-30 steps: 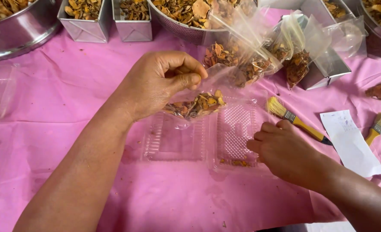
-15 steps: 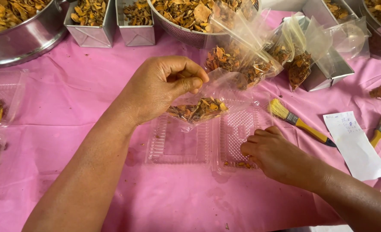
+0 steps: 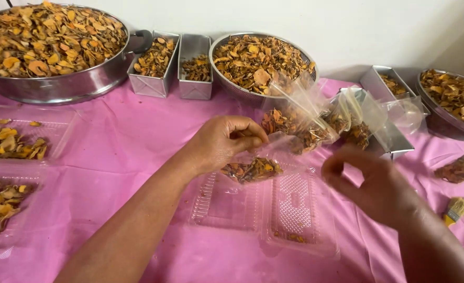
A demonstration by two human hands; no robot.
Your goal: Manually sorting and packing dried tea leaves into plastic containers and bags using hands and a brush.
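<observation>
Left hand [image 3: 224,144] pinches a small clear bag of dried orange-brown slices [image 3: 252,169] above the open clear clamshell tray [image 3: 266,202] on the pink cloth [image 3: 127,157] — as before; right hand [image 3: 371,183], earlier resting on the tray's right half, has lifted clear — fingers loosely curled, blurred, holding nothing

Clear filled bag [image 3: 253,169] above open clear clamshell box [image 3: 266,205]; perhaps more bags [image 3: 316,123] behind.
</observation>
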